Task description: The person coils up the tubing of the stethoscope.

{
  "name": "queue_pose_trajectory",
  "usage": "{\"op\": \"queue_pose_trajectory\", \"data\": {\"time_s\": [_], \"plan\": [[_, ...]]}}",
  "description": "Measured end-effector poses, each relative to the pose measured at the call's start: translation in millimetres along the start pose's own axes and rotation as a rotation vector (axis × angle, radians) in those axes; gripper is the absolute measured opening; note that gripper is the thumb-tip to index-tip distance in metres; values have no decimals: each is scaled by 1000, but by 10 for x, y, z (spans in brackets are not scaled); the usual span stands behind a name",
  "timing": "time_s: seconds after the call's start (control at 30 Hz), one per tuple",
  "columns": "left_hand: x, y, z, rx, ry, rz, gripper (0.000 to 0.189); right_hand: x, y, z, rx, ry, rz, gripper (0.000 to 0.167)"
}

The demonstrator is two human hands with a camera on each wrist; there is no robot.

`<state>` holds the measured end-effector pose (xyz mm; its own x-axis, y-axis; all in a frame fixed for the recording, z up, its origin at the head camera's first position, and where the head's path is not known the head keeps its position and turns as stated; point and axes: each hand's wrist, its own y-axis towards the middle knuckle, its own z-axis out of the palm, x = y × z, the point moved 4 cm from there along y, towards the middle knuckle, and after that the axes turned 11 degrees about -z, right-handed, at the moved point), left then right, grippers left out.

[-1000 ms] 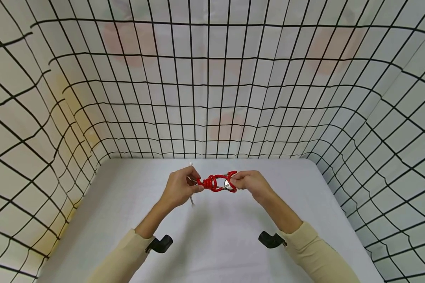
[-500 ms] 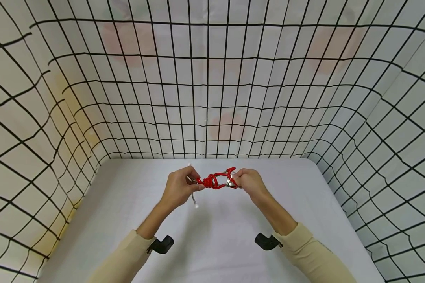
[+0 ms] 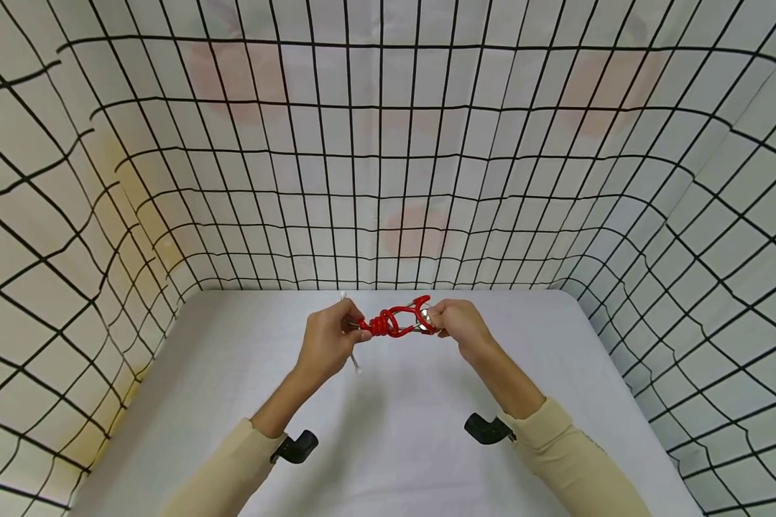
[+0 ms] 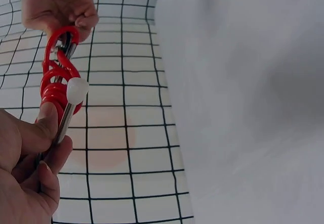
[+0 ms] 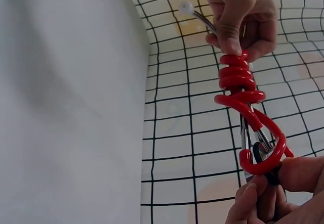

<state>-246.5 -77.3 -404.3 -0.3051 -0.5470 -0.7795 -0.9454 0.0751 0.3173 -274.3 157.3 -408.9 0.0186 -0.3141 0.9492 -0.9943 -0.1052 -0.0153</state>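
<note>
Both hands hold a red-and-metal object above the table. Thin metal rods run through a red coil (image 3: 381, 325), which opens into a wider red loop (image 5: 276, 158). At the coil's narrow end, my left hand (image 3: 326, 336) pinches it between thumb and fingers. A metal crossbar with white tips (image 4: 77, 90) sticks out on either side of that hand. With thumb and fingertips, my right hand (image 3: 463, 327) grips the loop end by a round, shiny, dark-edged piece (image 3: 425, 319). Fingers partly hide this piece and the left end of the rods.
Below the hands lies a white-covered table (image 3: 401, 445). Black wire mesh (image 3: 381, 194) surrounds its back and sides, with pale fabric behind. A black wrist mount (image 3: 295, 446) sits at the left cuff and another mount (image 3: 488, 429) at the right.
My right hand has shifted slightly up and to the right in the head view. The loop end has risen and tilted with it. The left hand keeps its pinch, and the crossbar has turned slightly.
</note>
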Motion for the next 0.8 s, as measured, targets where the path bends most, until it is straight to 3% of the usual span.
{"op": "queue_pose_trajectory", "data": {"time_s": [0.2, 0.4, 0.57, 0.8], "plan": [[-11, 14, -33, -9, 3, 15, 22, 58, 0, -36, -30, 15, -46, 17], [44, 30, -33, 16, -12, -36, 21, 66, -10, -53, -97, 56, -77, 18], [69, 45, -24, 38, -26, -77, 20, 84, -15, -77, -103, 85, -78, 17], [198, 3, -7, 49, -35, -149, 21, 147, -82, -73, -71, -63, -126, 12]]}}
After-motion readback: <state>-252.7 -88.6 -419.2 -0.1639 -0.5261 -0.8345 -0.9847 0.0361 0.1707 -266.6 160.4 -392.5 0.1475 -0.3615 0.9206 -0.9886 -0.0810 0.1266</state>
